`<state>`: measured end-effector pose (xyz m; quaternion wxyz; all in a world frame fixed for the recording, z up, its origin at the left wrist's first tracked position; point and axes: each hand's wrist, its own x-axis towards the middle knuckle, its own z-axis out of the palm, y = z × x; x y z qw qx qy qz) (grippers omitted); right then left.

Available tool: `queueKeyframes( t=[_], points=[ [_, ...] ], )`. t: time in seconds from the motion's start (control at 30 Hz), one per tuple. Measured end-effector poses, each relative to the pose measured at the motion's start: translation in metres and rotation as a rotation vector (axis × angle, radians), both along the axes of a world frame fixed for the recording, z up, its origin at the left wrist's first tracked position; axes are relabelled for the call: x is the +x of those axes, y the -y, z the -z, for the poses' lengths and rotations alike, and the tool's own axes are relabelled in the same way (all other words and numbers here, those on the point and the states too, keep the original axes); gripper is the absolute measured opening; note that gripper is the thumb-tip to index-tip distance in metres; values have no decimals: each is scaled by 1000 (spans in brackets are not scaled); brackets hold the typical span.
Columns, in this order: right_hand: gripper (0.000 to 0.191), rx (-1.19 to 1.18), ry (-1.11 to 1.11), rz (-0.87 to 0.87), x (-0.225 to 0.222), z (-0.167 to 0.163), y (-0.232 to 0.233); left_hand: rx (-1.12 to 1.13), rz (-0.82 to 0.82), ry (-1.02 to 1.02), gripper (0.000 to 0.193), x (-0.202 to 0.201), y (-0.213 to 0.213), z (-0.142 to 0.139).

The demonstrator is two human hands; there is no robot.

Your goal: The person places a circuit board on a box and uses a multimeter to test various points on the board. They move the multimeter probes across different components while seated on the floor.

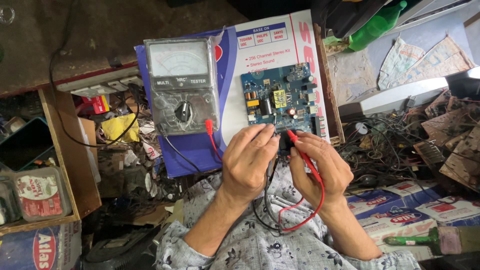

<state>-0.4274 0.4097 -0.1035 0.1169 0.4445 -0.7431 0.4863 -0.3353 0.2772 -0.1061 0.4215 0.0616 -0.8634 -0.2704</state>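
Observation:
A blue circuit board (281,96) lies on a white and blue cardboard box (240,60). My right hand (320,167) grips a red test probe (296,141), its tip touching the board's near edge. My left hand (248,157) pinches a black probe (272,131), mostly hidden by the fingers, against the same edge. To the left of the board an analog multimeter (182,85) in a clear plastic wrap stands on the box, its red lead (211,135) and a black lead plugged in at the bottom.
A green plastic bottle (375,27) lies at the back right. Tangled wires and scrap boards (450,140) fill the right side. A wooden tray (65,160) with plastic tubs sits at left, and a green-handled brush (430,239) at lower right.

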Motion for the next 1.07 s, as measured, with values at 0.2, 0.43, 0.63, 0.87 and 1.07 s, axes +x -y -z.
queueKeyframes(
  t=[0.2, 0.43, 0.63, 0.87, 1.07],
  points=[
    [21, 22, -10, 12, 0, 0, 1, -1, -9, 0, 15, -1, 0, 2],
    [22, 64, -15, 10, -4, 2, -3, -7, -7, 17, 15, 0, 0, 0],
    [20, -4, 183, -58, -22, 2, -8, -25, -9, 9, 14, -1, 1, 0],
    [27, -92, 352, -185, -34, 5, -4, -11, 5, -8, 13, -2, 1, 0],
    [28, -118, 388, -137, -27, 17, -12, -26, -13, -18, 13, -3, 0, 3]
  ],
)
